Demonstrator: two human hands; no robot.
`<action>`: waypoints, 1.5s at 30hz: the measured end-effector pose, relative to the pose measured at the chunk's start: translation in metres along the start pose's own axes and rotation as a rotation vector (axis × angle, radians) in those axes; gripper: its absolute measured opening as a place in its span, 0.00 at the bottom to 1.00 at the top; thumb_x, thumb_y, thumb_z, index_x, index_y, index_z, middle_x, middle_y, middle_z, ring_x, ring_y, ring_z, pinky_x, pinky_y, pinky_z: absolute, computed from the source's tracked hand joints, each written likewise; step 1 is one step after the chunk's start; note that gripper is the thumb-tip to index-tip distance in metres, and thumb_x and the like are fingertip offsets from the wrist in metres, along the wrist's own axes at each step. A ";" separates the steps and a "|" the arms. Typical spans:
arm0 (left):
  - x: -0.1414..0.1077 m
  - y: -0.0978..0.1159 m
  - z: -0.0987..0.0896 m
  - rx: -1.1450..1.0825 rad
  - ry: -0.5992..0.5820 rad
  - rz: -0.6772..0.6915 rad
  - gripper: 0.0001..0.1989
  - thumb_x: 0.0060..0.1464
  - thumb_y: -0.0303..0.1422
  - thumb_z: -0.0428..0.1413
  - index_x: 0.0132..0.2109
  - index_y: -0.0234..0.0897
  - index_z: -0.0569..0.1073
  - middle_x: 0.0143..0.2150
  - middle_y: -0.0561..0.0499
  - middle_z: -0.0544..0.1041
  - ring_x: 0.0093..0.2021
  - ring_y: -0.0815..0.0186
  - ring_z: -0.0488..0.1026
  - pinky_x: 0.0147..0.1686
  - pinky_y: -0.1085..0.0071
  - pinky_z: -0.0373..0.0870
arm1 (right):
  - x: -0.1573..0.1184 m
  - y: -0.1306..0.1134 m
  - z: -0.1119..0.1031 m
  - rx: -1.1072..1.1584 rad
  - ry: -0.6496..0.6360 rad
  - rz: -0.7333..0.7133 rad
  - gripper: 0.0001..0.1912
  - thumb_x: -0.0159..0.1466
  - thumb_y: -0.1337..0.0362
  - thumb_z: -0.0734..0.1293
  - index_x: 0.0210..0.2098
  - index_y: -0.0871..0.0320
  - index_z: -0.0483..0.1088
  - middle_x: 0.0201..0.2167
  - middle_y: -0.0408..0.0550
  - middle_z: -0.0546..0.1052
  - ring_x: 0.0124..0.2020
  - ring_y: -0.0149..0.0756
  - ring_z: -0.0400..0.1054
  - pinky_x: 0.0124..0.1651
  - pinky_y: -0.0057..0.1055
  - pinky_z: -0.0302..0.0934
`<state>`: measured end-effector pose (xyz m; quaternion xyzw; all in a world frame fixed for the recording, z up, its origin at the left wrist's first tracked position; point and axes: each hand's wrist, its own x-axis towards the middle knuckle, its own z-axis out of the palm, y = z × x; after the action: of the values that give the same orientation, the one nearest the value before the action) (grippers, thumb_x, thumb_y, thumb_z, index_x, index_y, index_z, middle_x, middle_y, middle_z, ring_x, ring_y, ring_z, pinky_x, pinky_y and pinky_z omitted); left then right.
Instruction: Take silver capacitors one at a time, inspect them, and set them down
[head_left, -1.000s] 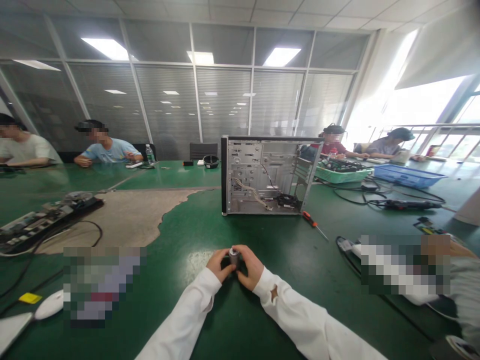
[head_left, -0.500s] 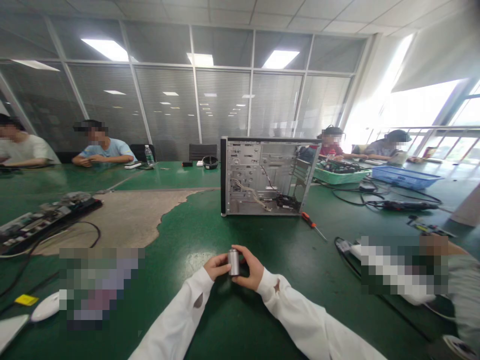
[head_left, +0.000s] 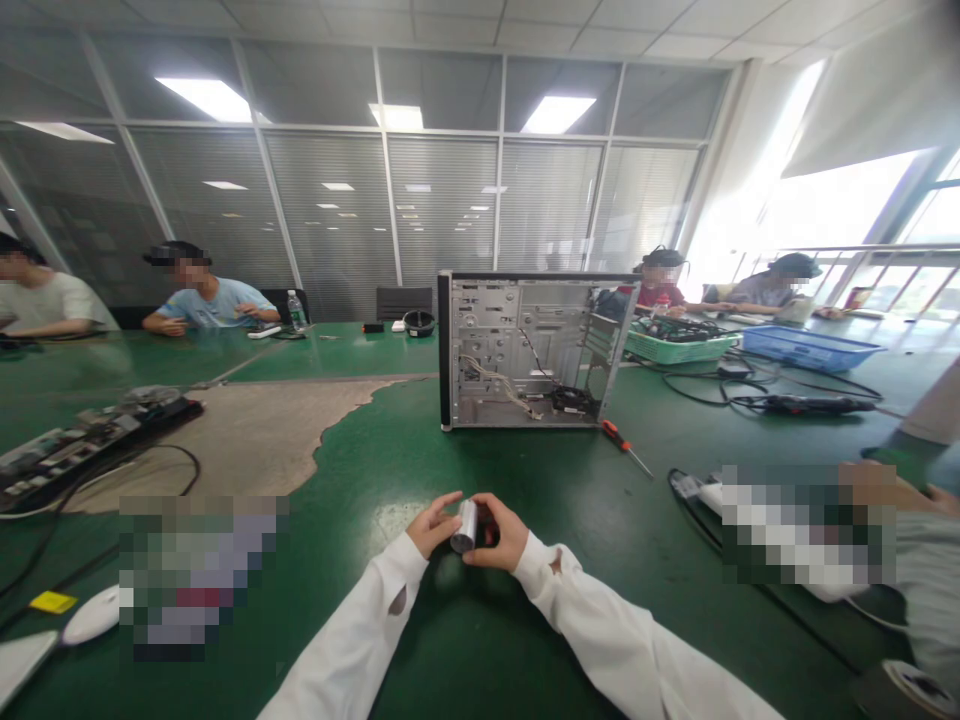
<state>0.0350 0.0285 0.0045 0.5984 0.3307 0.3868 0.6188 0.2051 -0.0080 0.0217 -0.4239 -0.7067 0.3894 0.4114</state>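
1. Four seated people (head_left: pixel 206 305) are seen beyond a long green work table (head_left: pixel 375 450), two at upper left of the frame and two at upper right.
2. An open computer case (head_left: pixel 536 350) is stood upright at centre, its bare metal side panel and internal wiring facing the camera.
3. A worn beige patch (head_left: pixel 225 440) of the tabletop is spread at centre left, and circuit boards (head_left: pixel 90 445) are laid at its left edge.
4. A blue plastic basket (head_left: pixel 814 348) and a green plastic basket (head_left: pixel 679 346) are placed at right, beyond a black corded tool (head_left: pixel 802 404).
5. An orange-handled screwdriver (head_left: pixel 624 440) is lying just beside the case, at its lower right corner.
6. A white computer mouse (head_left: pixel 91 627) is seen at lower left; pixelated patches at lower left and right are unreadable.
7. A silver metal cylinder (head_left: pixel 465 526) is held tilted at bottom centre, well below the case.
8. It is gripped between the curled fingers of the left hand (head_left: pixel 433 524) and the right hand (head_left: pixel 499 532), both closed around it; white sleeves cover both forearms.
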 end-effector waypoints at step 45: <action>-0.005 0.027 0.015 0.122 0.058 0.037 0.19 0.43 0.40 0.52 0.41 0.32 0.68 0.23 0.52 0.73 0.28 0.66 0.69 0.32 0.70 0.62 | 0.003 -0.008 0.009 1.143 0.092 0.453 0.20 0.45 0.61 0.68 0.35 0.59 0.58 0.27 0.45 0.70 0.27 0.30 0.66 0.30 0.26 0.58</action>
<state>0.0431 0.0165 0.0320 0.6294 0.3606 0.3945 0.5640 0.1940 -0.0093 0.0261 -0.2922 -0.2601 0.7656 0.5107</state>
